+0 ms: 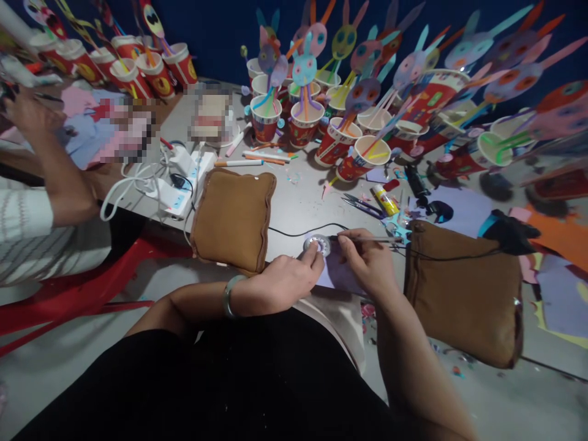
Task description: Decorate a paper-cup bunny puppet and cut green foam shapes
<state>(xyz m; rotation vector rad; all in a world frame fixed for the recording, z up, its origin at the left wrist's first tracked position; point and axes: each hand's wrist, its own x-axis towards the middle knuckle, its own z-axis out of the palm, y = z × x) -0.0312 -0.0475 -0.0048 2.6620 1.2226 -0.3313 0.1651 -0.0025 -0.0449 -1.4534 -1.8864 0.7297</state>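
My left hand [287, 278], with a pale bangle at the wrist, presses its fingers down on a small round ring, like a roll of tape [316, 244]. The ring lies flat on a piece of purple paper [337, 269] at the table's front edge. My right hand [370, 263] is closed round a slim grey pen [379, 239], held nearly level. The pen's dark tip points left, close beside the ring's right side; whether it touches the paper I cannot tell. My right hand shades part of the paper.
Brown cushions lie left [232, 220] and right [463, 294] of my hands. Scissors [362, 206], a glue stick [384, 199] and markers [239, 163] lie beyond. Paper cups [305, 122] with rabbit figures line the back. A power strip [188, 184] stands left, near another person's arm [59, 159].
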